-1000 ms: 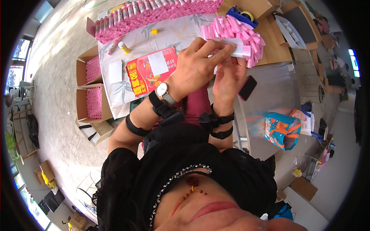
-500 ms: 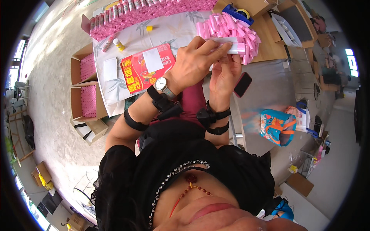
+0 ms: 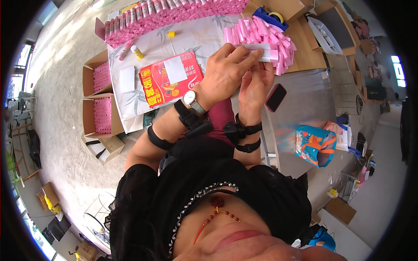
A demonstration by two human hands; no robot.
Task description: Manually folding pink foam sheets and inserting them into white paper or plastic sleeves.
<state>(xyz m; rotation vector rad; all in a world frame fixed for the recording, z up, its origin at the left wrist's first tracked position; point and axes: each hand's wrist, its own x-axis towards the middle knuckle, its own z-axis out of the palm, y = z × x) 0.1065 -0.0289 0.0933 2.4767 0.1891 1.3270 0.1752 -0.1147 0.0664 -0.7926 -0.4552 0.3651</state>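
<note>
Two hands meet over the surface (image 3: pixel 204 35) in the head view, both closed on one pale pink paper tube (image 3: pixel 261 53). Left hand (image 3: pixel 224 74) (a wristwatch sits on its wrist) lies across the tube from above, fingers curled over its near end; right hand (image 3: pixel 257 82) reaches up from below, fingertips pinching the tube's underside. That tube is held level, just in front of a loose heap of pink tubes (image 3: pixel 265 32) at the surface's right end. Along the far edge runs a long row of pink tubes (image 3: pixel 174 15) laid side by side. Left of the hands lies a red printed packet (image 3: pixel 170 80), with a small yellow-capped bottle (image 3: pixel 137 52) beyond it. On the floor to the left stand open cardboard boxes (image 3: pixel 102 100) packed with pink tubes. A dark phone (image 3: pixel 275 97) lies right of the right wrist.
</note>
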